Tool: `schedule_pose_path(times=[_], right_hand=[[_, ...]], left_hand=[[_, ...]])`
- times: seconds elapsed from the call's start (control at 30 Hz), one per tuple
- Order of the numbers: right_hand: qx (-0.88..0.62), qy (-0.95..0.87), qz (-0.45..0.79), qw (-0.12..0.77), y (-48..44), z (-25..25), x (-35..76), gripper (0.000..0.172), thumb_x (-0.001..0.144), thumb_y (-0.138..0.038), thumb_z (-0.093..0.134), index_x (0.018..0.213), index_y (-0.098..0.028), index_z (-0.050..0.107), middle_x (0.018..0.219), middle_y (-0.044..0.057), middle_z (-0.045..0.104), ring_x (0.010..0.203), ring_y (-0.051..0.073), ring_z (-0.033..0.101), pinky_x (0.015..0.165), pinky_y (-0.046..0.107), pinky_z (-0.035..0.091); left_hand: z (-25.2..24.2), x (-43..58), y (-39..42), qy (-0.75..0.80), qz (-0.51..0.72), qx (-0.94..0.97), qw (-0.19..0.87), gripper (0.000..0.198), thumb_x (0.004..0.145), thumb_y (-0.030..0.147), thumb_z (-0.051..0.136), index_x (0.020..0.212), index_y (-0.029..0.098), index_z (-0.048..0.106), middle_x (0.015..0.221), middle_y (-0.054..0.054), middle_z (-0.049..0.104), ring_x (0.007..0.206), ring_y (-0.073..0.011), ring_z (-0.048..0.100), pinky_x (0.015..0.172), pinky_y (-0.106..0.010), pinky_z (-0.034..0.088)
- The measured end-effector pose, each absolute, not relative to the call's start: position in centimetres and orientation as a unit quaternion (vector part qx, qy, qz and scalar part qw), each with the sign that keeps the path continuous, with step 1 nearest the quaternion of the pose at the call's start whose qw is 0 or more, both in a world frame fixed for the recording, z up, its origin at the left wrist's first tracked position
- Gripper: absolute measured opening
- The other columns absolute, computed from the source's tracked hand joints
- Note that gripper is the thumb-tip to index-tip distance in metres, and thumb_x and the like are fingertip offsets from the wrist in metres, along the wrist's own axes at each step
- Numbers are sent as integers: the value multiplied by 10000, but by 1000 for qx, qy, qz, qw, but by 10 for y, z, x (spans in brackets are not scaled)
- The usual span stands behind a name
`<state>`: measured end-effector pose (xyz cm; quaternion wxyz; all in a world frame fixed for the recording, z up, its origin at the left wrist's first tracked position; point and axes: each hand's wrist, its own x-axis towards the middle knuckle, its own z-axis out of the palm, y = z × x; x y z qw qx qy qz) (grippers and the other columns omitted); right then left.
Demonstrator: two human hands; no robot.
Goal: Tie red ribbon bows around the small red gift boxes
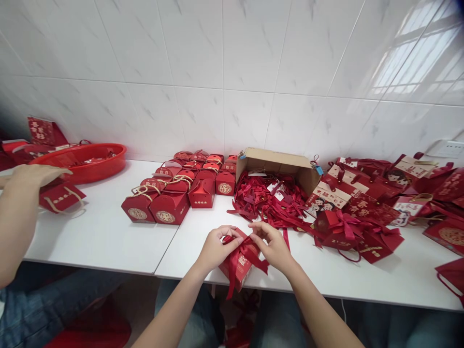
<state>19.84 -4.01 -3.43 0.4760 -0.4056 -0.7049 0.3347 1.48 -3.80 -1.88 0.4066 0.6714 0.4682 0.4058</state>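
Note:
A red gift box with pale lettering sits at the table's front edge, tilted slightly toward me. Dark red ribbon forms a bow on its top, one tail hanging down the front and another out to the right. My left hand pinches a loop of the ribbon between thumb and fingers. On the other side, my right hand pinches the ribbon as well, close to the box's top. The exact knot is partly hidden behind my fingers.
A cardboard box lies on its side, spilling red ribbons. Left of it stand several red boxes. Finished-looking gift boxes crowd the right. At far left, another person's hand is over a box near a red basin.

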Motion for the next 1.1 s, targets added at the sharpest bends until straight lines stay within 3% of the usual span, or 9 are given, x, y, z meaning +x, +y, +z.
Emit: schedule_pose_path(times=[0.23, 0.37, 0.57, 0.7, 0.83, 1.1], right_hand=[[-425, -657, 363, 506, -37, -45, 200, 87, 830, -280, 525, 856, -198, 535, 745, 6, 555, 683, 143, 531, 636, 265, 440], [-428, -632, 371, 529, -34, -49, 200, 149, 823, -334, 548, 791, -202, 488, 720, -4, 515, 659, 138, 505, 619, 261, 431], [-420, -607, 414, 533, -34, -48, 206, 203, 849, -403, 521, 877, -205, 482, 779, 9, 528, 685, 140, 518, 645, 271, 431], [-458, -638, 407, 466, -36, -45, 217, 299, 908, -459, 364, 801, -199, 465, 713, -2, 499, 624, 128, 465, 588, 263, 385], [-459, -690, 390, 401, -40, -44, 216, 259, 819, -436, 549, 764, -200, 458, 665, -38, 437, 579, 106, 386, 540, 238, 326], [-431, -659, 399, 470, -40, -43, 202, 300, 822, -401, 548, 634, -186, 455, 588, -33, 410, 557, 103, 368, 521, 241, 292]], left_hand=[[-24, 13, -38, 495, 390, 647, 429, 128, 679, 278, 687, 640, 159, 662, 1004, -112, 690, 1068, -266, 586, 911, -379, 438], [-21, 14, -38, 497, 383, 644, 437, 185, 657, 281, 702, 574, 150, 601, 1057, -130, 679, 1013, -268, 614, 874, -376, 452], [-15, 12, -41, 485, 384, 622, 480, 193, 654, 318, 714, 703, 150, 632, 1106, -113, 670, 1007, -260, 623, 881, -359, 457], [-18, 7, -42, 459, 408, 606, 506, 225, 738, 385, 639, 698, 164, 631, 1094, -113, 677, 1116, -276, 568, 936, -386, 426], [-21, 8, -41, 463, 408, 609, 498, 212, 733, 379, 647, 719, 167, 632, 1095, -111, 676, 1119, -275, 568, 941, -388, 425], [-25, 13, -44, 487, 418, 620, 452, 152, 678, 293, 697, 671, 162, 621, 1062, -140, 682, 1087, -276, 589, 933, -398, 424]])
